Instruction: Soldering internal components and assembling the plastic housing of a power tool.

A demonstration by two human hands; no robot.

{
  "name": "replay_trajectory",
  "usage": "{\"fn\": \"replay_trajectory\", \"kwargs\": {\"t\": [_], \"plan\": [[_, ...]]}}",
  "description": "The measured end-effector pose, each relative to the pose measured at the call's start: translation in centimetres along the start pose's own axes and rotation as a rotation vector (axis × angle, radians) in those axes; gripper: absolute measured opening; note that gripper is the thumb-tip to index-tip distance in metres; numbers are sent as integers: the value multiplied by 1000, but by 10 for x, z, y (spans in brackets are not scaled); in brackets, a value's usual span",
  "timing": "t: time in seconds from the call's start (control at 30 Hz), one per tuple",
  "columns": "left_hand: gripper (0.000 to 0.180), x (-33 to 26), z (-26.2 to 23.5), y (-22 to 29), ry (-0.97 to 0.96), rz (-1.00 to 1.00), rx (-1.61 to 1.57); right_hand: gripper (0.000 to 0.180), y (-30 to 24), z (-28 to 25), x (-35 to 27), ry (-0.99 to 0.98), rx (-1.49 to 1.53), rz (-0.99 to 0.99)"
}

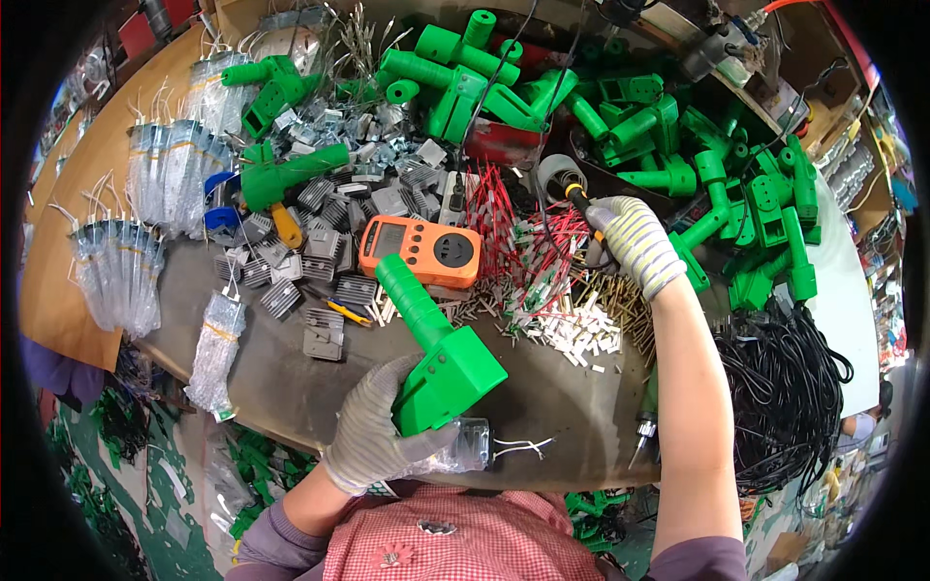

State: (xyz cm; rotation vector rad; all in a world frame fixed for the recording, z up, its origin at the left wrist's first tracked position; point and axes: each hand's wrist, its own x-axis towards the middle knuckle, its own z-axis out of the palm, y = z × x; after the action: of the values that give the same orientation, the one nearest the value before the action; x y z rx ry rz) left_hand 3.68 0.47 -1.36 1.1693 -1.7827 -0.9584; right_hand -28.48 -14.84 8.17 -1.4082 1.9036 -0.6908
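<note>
My left hand, in a grey knit glove, grips the wide end of a green plastic housing whose round handle points up and left toward an orange multimeter. A small clear part with white wires sits under the housing by my left palm. My right hand, in a striped white glove, reaches far over the table and is closed on a black tool with a yellow band, above a heap of red wires and white connectors.
Many green housings pile at the back and right. Grey finned metal blocks lie left of the multimeter. Bagged parts line the left edge. A bundle of black cables hangs at the right. Brass pins lie under my right wrist.
</note>
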Motion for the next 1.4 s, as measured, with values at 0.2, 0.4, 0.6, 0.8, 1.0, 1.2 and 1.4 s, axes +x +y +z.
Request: {"fn": "replay_trajectory", "kwargs": {"t": [0.2,0.4,0.6,0.8,1.0,1.2,1.4], "plan": [[75,6,-5,10,-77,31,135,45,16,-12,-4,-44,162,6],[77,10,-2,19,-83,12,18,53,42,-46,-17,55,212,-65],[75,8,0,8,-45,31,38,27,59,-63,-49,383,-260,-221],[66,11,5,8,45,190,197,11,98,-39,-87,333,-540,-418],[64,12,8,10,56,192,213,14,118,-12,-66,308,-822,-489],[66,9,8,10,48,148,225,11,113,-20,-83,341,-307,-435],[61,11,3,4,61,220,143,20,119,12,-103,317,-649,-299]]}}
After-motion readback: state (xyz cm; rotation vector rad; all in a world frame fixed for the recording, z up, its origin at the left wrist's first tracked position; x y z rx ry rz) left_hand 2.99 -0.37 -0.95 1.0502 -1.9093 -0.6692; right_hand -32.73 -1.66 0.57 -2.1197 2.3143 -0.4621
